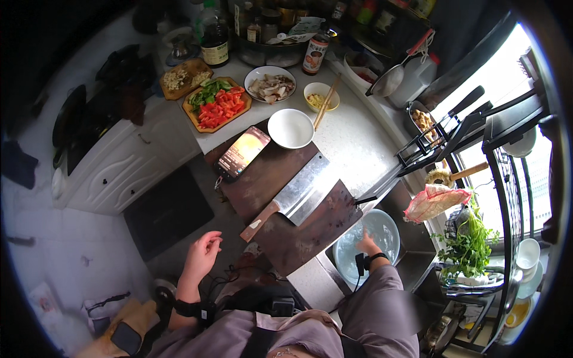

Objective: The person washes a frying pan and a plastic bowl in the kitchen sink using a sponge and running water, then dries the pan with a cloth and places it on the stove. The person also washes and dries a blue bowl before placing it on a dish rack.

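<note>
My right hand [368, 244] reaches over a light blue basin [394, 230] of water in the sink; its fingertips look near the water, and nothing shows in it. My left hand [206, 253] is raised in the air left of the wooden cutting board [309, 244], fingers loosely curled, holding nothing. On the board lie a cleaver [302, 192] with a wooden handle, a lit smartphone [244, 152] and, at its far edge, an empty white bowl [292, 128]. Behind them stand a tray of chopped red and green peppers [221, 107], a bowl of sliced meat [271, 85] and a small yellow bowl with chopsticks [318, 99].
Chopped garlic lies on a tray [181, 80] at the back left. Sauce bottles [315, 51] line the back of the counter. Right of the sink are a knife rack [421, 147], a red mesh bag [436, 202], leafy greens [470, 250] and a black metal dish rack [503, 188].
</note>
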Motion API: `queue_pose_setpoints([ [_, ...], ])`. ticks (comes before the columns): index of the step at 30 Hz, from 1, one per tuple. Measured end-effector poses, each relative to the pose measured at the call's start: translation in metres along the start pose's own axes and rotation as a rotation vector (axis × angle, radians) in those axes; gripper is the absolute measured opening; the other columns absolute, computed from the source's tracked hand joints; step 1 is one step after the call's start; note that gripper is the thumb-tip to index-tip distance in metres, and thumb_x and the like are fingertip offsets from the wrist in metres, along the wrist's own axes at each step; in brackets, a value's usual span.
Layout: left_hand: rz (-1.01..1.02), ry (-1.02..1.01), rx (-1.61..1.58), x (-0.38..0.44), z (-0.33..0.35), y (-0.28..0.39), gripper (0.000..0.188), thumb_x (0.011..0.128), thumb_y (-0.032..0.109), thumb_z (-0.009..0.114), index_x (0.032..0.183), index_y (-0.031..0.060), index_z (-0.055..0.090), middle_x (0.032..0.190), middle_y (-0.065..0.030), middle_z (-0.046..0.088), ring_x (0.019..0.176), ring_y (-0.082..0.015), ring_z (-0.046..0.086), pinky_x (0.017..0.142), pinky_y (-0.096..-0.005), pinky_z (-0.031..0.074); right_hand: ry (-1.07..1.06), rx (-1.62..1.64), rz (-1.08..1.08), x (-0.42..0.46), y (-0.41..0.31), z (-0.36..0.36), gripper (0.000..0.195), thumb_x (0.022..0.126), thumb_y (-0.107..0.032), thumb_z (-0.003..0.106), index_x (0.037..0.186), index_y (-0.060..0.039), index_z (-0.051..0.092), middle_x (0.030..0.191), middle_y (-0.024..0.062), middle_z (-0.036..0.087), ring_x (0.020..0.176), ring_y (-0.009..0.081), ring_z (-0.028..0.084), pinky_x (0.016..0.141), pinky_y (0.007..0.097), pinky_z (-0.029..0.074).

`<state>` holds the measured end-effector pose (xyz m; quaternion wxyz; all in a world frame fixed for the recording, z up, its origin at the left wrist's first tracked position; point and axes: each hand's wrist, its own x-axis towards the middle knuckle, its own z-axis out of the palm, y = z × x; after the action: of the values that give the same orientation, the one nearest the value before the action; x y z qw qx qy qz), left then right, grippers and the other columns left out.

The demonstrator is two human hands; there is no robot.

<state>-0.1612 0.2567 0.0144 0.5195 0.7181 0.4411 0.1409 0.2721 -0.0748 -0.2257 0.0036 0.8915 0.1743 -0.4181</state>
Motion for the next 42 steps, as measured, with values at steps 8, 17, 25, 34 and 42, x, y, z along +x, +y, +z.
queue_pose_setpoints([
  [8, 0.131, -0.053, -0.043, 0.030, 0.000, 0.014, 0.021, 0.090, 0.005, 0.052, 0.110, -0.0007, 0.056, 0.092, -0.0116, 0.065, 0.074, -0.0139, 0.064, 0.066, -0.0247, 0.052, -0.286, 0.451, -0.018, -0.058, -0.014, 0.039, 0.077, 0.085, -0.057, 0.044, 0.132, 0.0017, 0.035, 0.126, 0.0233, 0.045, 0.111, 0.0346, 0.047, 0.091, 0.0427, 0.039],
  [17, 0.374, -0.203, -0.023, 0.047, 0.012, 0.057, 0.018, 0.089, 0.006, 0.053, 0.105, -0.0005, 0.058, 0.092, -0.0111, 0.065, 0.080, -0.0150, 0.065, 0.069, -0.0269, 0.052, -0.005, -0.065, -0.405, -0.081, -0.014, 0.073, 0.032, 0.078, -0.026, 0.055, 0.098, -0.0023, 0.063, 0.101, 0.0223, 0.062, 0.096, 0.0357, 0.059, 0.082, 0.0431, 0.047],
  [25, 0.527, -0.078, 0.024, 0.035, 0.017, 0.069, 0.016, 0.086, 0.005, 0.056, 0.101, 0.0008, 0.060, 0.089, -0.0103, 0.064, 0.072, -0.0169, 0.063, 0.064, -0.0265, 0.050, 0.040, -0.391, -0.318, -0.145, 0.020, 0.041, 0.029, 0.081, -0.023, 0.049, 0.086, -0.0008, 0.067, 0.094, 0.0210, 0.064, 0.091, 0.0366, 0.061, 0.076, 0.0442, 0.048],
  [34, 0.453, -0.295, -0.108, 0.034, 0.044, 0.082, 0.018, 0.090, 0.006, 0.052, 0.104, -0.0002, 0.060, 0.090, -0.0080, 0.065, 0.073, -0.0118, 0.062, 0.066, -0.0240, 0.050, 0.417, 0.042, -0.268, -0.200, 0.006, -0.025, 0.029, 0.080, -0.032, 0.056, 0.092, -0.0061, 0.063, 0.088, 0.0206, 0.063, 0.083, 0.0380, 0.060, 0.070, 0.0445, 0.047],
  [42, 0.449, -0.391, -0.015, 0.032, 0.056, 0.095, 0.021, 0.089, 0.004, 0.052, 0.109, -0.0007, 0.058, 0.091, -0.0084, 0.065, 0.075, -0.0118, 0.061, 0.069, -0.0245, 0.050, 0.646, 0.081, -0.169, -0.248, -0.022, -0.020, 0.027, 0.076, -0.032, 0.065, 0.083, -0.0065, 0.061, 0.078, 0.0143, 0.063, 0.078, 0.0342, 0.061, 0.066, 0.0430, 0.047],
])
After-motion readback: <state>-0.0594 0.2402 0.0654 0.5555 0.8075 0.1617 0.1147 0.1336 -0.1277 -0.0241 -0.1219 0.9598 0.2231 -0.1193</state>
